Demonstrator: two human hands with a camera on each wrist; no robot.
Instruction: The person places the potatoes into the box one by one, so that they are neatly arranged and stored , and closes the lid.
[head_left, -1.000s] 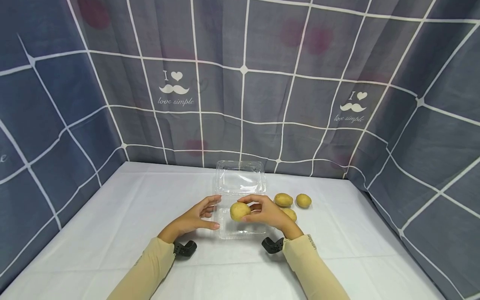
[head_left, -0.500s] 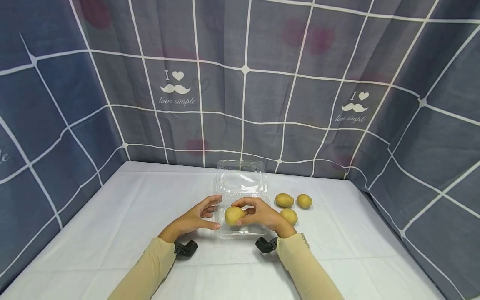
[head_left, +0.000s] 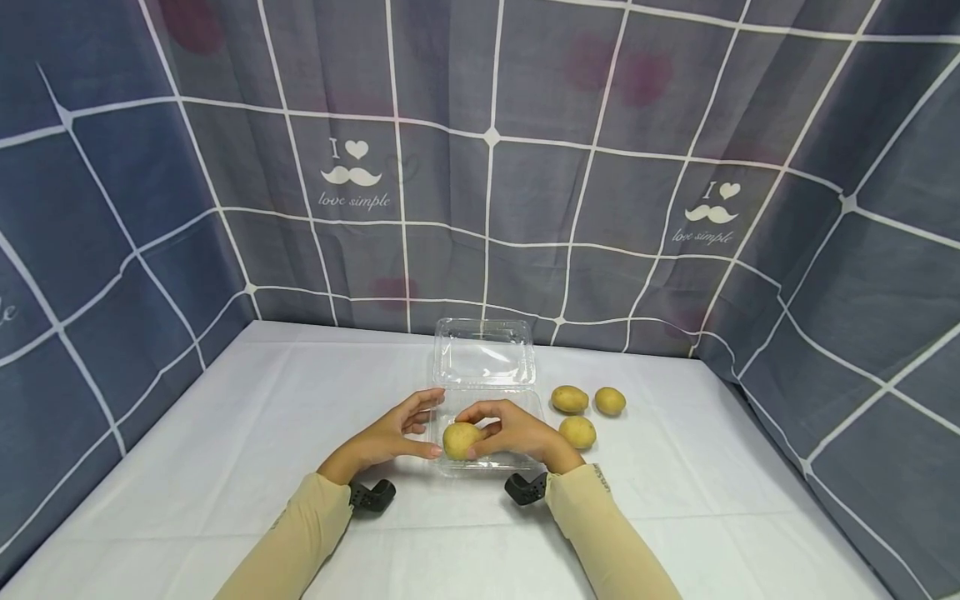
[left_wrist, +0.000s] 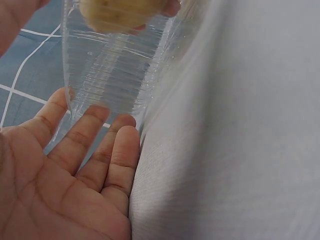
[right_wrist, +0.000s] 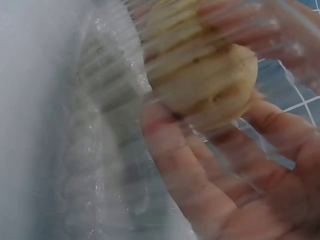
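In the head view my right hand (head_left: 517,433) grips a yellow potato (head_left: 460,442) between thumb and fingers, low over the base of a clear plastic clamshell box (head_left: 483,354). The box's hinged lid is raised at the back. Seen from the right wrist, the potato (right_wrist: 210,90) shows through the ribbed plastic wall. My left hand (head_left: 392,435) rests at the box's left side, thumb near the front corner. From the left wrist, its fairly straight fingers (left_wrist: 125,150) lie against the ribbed side wall (left_wrist: 105,70).
To the right of the box, one potato (head_left: 577,432) lies close to my right wrist. Behind it are another potato (head_left: 569,399) and a smaller one (head_left: 610,402). A white cloth (head_left: 420,550) covers the table, and a grey checked curtain (head_left: 450,183) stands behind.
My right hand has carried the potato left and toward the front left of the box base, lowering it. The left hand has stayed at the box's side.
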